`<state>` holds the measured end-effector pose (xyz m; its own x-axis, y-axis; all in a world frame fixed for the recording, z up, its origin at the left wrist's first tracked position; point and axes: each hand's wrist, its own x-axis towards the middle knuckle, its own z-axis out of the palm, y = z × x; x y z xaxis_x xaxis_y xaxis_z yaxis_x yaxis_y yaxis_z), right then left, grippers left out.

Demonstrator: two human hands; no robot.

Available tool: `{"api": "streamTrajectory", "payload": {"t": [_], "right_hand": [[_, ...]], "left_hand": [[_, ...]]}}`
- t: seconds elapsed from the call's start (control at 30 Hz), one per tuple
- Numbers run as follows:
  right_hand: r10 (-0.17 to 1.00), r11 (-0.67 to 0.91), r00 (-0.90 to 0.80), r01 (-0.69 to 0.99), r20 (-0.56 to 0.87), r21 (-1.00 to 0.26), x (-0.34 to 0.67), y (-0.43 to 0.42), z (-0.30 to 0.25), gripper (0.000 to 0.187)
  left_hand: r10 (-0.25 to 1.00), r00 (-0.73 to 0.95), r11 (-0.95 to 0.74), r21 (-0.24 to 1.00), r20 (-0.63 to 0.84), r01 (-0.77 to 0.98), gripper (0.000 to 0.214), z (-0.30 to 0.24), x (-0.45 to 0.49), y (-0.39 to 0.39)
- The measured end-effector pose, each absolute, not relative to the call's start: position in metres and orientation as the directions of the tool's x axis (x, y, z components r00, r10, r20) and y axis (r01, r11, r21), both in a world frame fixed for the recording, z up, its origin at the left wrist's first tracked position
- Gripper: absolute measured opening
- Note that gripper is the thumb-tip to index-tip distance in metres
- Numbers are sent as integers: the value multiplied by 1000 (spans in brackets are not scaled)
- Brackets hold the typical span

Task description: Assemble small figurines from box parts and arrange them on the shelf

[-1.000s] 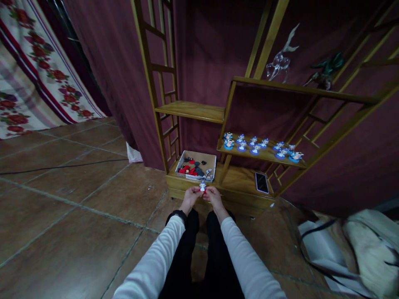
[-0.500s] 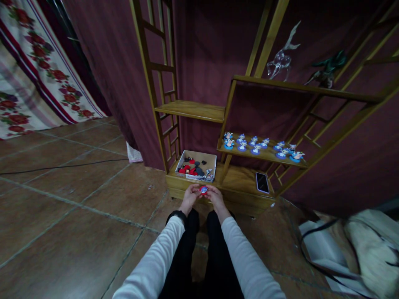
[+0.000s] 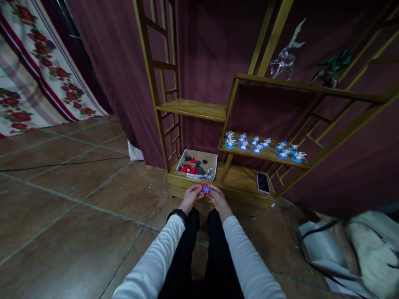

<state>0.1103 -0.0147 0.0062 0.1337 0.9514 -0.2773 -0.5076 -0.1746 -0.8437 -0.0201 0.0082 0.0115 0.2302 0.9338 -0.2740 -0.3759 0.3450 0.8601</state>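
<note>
Head view: brown wooden open shelving unit [image 3: 243, 179] is standing against a dark maroon curtain [image 3: 205, 50], its stepped levels keeping items separated. White shallow cardboard box [image 3: 202, 153] is sitting on the low left ledge, near the knees and hands, presumably for short reach; its walls are corralling loose red, black and grey pieces [image 3: 195, 170]. Left hand [image 3: 189, 198] and right hand [image 3: 218, 197] are meeting just in front of the box, at mid-body, likely for a steady two-sided hold. Dark-screened phone with pale purple rim [image 3: 263, 182] is lying flat on the right ledge, apart from the hands. Small blue-and-white plastic figurines on round bases [image 3: 257, 148] are standing upright in clusters on the shelf above the phone; broad bases are probably helping stability. Small red disc-like piece with blue-violet centre [image 3: 206, 189] is sitting between the hands: both grips are clamping it by fingertips at opposite edges, leaving its face exposed. Can't tell if the centre is a separate part.
</note>
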Motion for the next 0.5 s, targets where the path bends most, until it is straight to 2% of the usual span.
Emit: {"api": "streamTrajectory", "payload": {"t": [0.13, 0.27, 0.5], "right_hand": [[953, -195, 114, -479, -281, -856, 110, -15, 9, 28], [950, -187, 129, -491, -284, -851, 110, -14, 8, 26], [960, -222, 44, -480, -276, -849, 108, -14, 7, 36]], "left_hand": [[927, 247, 352, 879, -281, -322, 15, 11, -21, 8], [916, 277, 376, 858, -289, -350, 12, 10, -22, 9], [907, 231, 418, 813, -351, -405, 11, 9, -23, 11]]}}
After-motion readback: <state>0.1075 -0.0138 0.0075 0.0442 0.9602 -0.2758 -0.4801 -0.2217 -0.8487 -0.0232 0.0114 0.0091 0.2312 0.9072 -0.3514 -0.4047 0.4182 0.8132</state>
